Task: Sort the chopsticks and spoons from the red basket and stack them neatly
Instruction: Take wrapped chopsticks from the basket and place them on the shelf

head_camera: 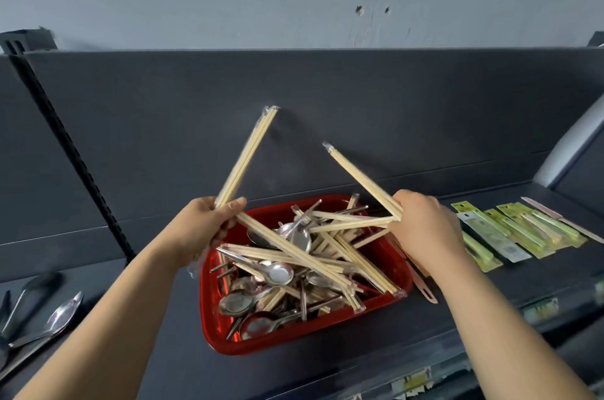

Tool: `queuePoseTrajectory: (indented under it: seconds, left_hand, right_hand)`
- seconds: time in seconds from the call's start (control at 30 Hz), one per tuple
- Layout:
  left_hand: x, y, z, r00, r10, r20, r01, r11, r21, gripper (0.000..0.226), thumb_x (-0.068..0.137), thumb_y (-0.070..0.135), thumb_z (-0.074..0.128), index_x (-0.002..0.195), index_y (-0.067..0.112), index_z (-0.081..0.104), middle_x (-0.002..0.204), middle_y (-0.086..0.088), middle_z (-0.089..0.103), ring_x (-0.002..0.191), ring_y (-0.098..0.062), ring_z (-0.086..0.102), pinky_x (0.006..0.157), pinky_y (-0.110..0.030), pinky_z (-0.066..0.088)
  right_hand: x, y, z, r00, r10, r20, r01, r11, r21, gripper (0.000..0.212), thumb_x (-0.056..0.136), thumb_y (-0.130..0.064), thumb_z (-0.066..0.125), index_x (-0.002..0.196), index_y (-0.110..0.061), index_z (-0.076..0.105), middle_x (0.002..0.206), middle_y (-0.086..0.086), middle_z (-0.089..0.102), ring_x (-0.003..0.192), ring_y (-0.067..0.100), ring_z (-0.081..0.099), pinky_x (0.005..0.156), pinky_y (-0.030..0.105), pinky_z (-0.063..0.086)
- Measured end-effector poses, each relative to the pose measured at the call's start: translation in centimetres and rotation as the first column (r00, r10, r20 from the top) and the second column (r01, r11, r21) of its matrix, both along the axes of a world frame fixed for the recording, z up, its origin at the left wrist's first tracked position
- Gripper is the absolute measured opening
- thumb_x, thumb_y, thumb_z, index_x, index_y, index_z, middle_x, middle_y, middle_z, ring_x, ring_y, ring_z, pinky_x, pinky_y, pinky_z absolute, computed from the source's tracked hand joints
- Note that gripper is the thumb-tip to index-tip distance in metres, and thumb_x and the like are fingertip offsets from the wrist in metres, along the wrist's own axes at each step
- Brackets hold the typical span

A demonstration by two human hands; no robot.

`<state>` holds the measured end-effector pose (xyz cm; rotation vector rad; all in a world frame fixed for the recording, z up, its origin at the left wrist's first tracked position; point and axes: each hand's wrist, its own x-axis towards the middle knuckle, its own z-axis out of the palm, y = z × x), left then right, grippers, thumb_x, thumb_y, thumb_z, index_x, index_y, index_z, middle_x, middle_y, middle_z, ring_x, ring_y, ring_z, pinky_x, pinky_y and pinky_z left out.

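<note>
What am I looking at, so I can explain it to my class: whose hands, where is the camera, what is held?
No machine here: a person's bare hands, filmed by one camera worn on the head, looking down. The left hand grips a wrapped chopstick bundle, the right hand a second bundle. Below, on a dark shelf, a red basket holds more chopsticks and metal spoons. Green packets lie to the right, large spoons at far left.
</note>
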<state>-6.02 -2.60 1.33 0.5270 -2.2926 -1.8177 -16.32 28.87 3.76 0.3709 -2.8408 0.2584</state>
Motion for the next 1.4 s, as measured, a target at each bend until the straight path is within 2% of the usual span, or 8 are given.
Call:
queuePoseTrajectory:
  seconds: [0.17,0.27,0.43,0.57,0.7,1.03,1.23,1.4]
  left_hand:
    - [-1.7,1.8,-1.4,0.997,-0.075,-0.011,0.076,0.994,0.078,0.032,0.087,0.040,0.066,0.074,0.011,0.062,0.057,0.002,0.056,0.044,-0.008,0.041,0.040,-0.021,0.035]
    - [-2.5,2.6,-1.9,0.995,-0.096,-0.021,0.097,0.993,0.064,0.036,0.087,0.045,0.065,0.073,0.012,0.064,0.060,0.000,0.061,0.045,-0.008,0.044,0.041,-0.022,0.037]
    - [-2.1,2.8,-1.5,0.994,-0.065,-0.087,0.072,0.994,0.083,0.037,0.083,0.053,0.066,0.065,0.020,0.071,0.061,0.000,0.061,0.047,-0.009,0.046,0.041,-0.022,0.038]
    - [0.6,0.8,-1.0,0.991,0.028,-0.131,-0.019,0.997,0.070,0.043,0.078,0.061,0.066,0.062,0.021,0.067,0.060,-0.002,0.059,0.048,-0.012,0.045,0.044,-0.024,0.039]
    - [5.1,-2.6,-0.9,0.969,0.169,-0.178,-0.147,0.981,0.130,0.043,0.080,0.056,0.067,0.070,0.014,0.063,0.061,-0.004,0.057,0.049,-0.014,0.043,0.044,-0.023,0.038]
    - [23.7,-13.9,-1.7,0.766,0.622,-0.164,-0.605,0.783,0.142,0.036,0.091,0.037,0.062,0.068,0.009,0.057,0.054,0.001,0.056,0.043,-0.012,0.042,0.041,-0.021,0.038]
    - [38.2,-23.3,-2.4,0.633,0.765,-0.115,-0.750,0.644,0.153,0.031,0.093,0.030,0.060,0.072,0.008,0.059,0.059,-0.003,0.059,0.045,-0.010,0.044,0.042,-0.021,0.039]
    - [49.6,-30.4,-3.4,0.558,0.827,-0.061,-0.814,0.561,0.152,0.030,0.093,0.030,0.061,0.072,0.008,0.060,0.058,-0.003,0.059,0.045,-0.009,0.043,0.041,-0.022,0.037]
  right_hand:
    - [0.4,2.2,1.8,0.995,-0.049,-0.090,0.046,0.998,-0.035,0.006,0.087,-0.028,0.067,0.087,-0.023,0.063,0.068,-0.005,0.057,0.056,0.017,0.049,0.042,0.022,0.022]
    - [0.7,2.7,2.0,0.997,-0.040,-0.071,0.024,0.977,-0.214,0.011,0.085,-0.031,0.070,0.081,-0.022,0.065,0.063,-0.008,0.058,0.055,0.013,0.052,0.043,0.022,0.028]
    - [1.5,0.1,1.0,0.988,0.085,0.127,-0.003,0.843,-0.538,0.008,0.082,-0.028,0.072,0.076,-0.024,0.067,0.063,-0.006,0.062,0.054,0.010,0.057,0.044,0.022,0.035]
    - [2.4,-3.9,-0.2,0.963,0.212,0.164,-0.047,0.734,-0.677,0.007,0.082,-0.024,0.072,0.076,-0.027,0.068,0.062,-0.006,0.063,0.050,0.001,0.057,0.037,0.010,0.032]
    - [4.2,-9.3,-0.6,0.916,0.371,0.154,-0.137,0.649,-0.749,0.009,0.080,-0.024,0.070,0.071,-0.026,0.069,0.057,-0.005,0.062,0.047,-0.001,0.054,0.037,0.011,0.037]
    - [15.0,-28.8,-1.9,0.685,0.704,0.188,-0.344,0.540,-0.768,0.008,0.079,-0.027,0.072,0.073,-0.023,0.068,0.061,-0.014,0.063,0.052,-0.002,0.057,0.038,0.011,0.039]
    - [26.6,-42.3,-3.2,0.528,0.819,0.224,-0.389,0.468,-0.794,0.010,0.077,-0.025,0.072,0.069,-0.020,0.068,0.047,-0.015,0.052,0.041,0.002,0.044,0.036,0.010,0.031]
    - [35.5,-51.3,-4.9,0.478,0.833,0.278,-0.388,0.484,-0.784,0.012,0.077,-0.027,0.071,0.067,-0.020,0.066,0.046,-0.014,0.053,0.040,0.003,0.045,0.035,0.015,0.032]
